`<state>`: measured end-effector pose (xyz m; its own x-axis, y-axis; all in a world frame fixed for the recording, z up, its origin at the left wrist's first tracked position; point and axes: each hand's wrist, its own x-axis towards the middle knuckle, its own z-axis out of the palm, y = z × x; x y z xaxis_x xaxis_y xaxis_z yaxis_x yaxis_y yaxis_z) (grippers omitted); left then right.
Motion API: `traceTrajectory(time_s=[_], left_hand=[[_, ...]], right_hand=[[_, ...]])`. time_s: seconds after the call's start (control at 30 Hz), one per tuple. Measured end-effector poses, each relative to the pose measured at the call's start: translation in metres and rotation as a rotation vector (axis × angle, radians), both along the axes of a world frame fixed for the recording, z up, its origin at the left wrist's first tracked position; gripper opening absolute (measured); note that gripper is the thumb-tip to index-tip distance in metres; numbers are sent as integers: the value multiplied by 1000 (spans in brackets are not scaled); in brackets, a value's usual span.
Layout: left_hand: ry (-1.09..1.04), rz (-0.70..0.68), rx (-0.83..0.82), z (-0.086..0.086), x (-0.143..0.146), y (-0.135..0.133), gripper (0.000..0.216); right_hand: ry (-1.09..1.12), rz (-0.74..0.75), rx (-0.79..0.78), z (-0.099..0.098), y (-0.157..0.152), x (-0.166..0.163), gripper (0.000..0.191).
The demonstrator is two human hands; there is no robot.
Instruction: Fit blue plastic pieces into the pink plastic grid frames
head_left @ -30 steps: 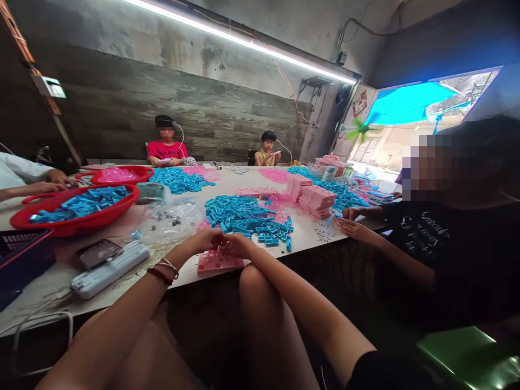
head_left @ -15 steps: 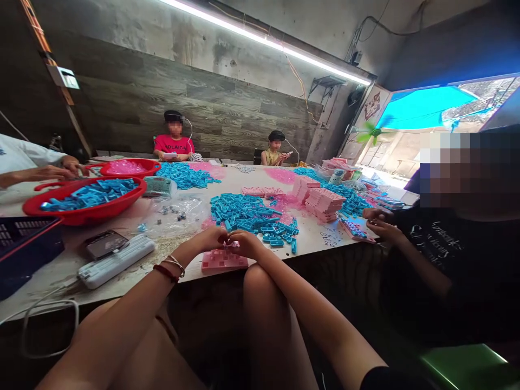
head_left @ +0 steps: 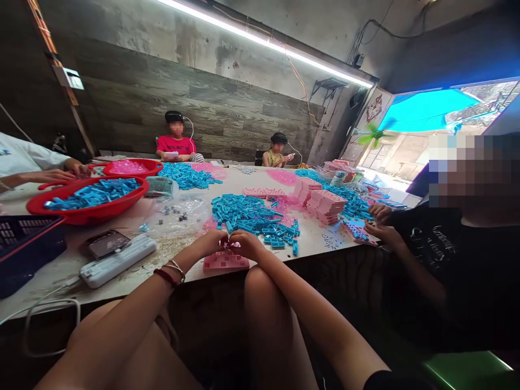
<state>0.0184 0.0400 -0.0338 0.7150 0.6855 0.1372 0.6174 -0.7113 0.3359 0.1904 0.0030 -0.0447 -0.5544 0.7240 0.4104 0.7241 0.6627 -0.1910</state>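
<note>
My left hand (head_left: 208,242) and my right hand (head_left: 247,242) meet fingertip to fingertip at the table's near edge, both pinched on a small pink piece (head_left: 228,245) whose shape I cannot make out. Right below them lies a pink plastic tray (head_left: 226,261) on the table (head_left: 317,238). Just beyond my hands spreads a heap of blue plastic parts (head_left: 252,215). Bracelets ring my left wrist (head_left: 170,272).
A white power bank (head_left: 117,261) and a phone (head_left: 106,243) lie at left, near a dark crate (head_left: 24,244) and two red basins (head_left: 87,196). Pink stacks (head_left: 325,205) stand beyond. A person in black (head_left: 447,254) works at right; three others sit around the table.
My hands stay joined over the pink tray, shifting only slightly. The person at right has drawn both hands in onto a tray of parts. The view has panned a little.
</note>
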Motion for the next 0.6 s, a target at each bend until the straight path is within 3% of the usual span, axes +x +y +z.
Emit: traceTrajectory(time_s=[0.4, 0.6], left_hand=[[-59, -7, -17, 0, -2, -1, 7], [-80, -39, -16, -8, -3, 7, 8]], right_hand=[[36, -71, -24, 0, -1, 0, 8], [20, -48, -19, 1, 0, -2, 13]])
